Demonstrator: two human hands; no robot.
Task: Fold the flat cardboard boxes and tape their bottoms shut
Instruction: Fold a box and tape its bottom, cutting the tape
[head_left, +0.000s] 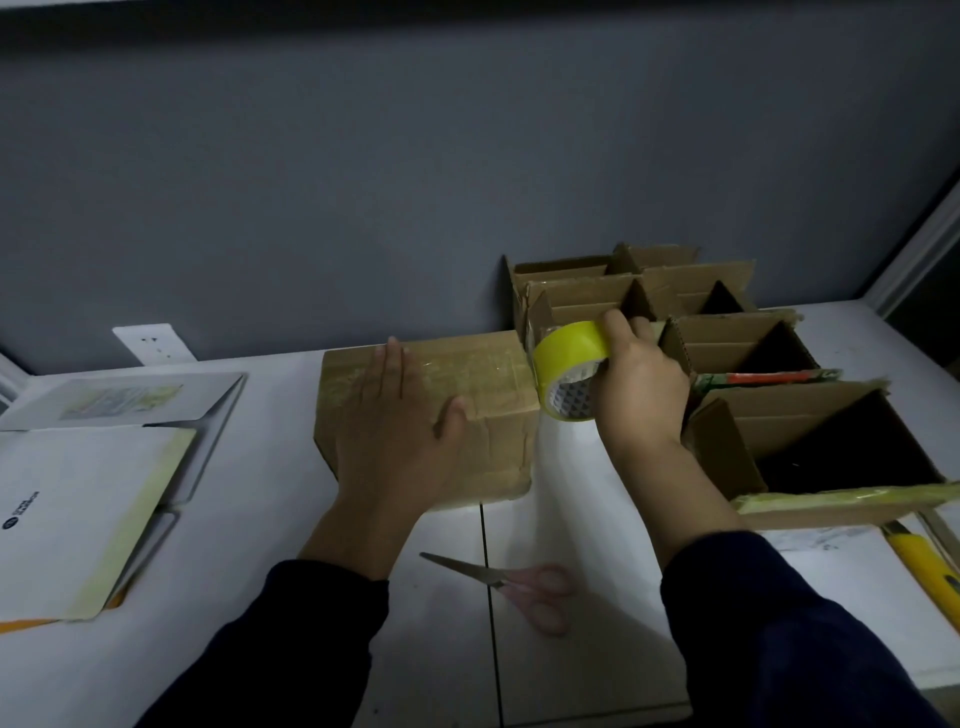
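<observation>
- The left hand (395, 441) lay flat on the cardboard box (483, 374), central on the table (597, 519).
- The right hand (641, 387) gripped the yellow tape roll (569, 358) at the box's right edge.
- Pulling the tape taut along the seam would likely seal best.

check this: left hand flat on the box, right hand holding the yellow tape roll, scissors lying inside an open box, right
Not quite. The head view shows the scissors lying on the table, on the near side of the box, not inside one. The rest holds: left hand flat on the box, right hand holding the yellow tape roll.
</observation>
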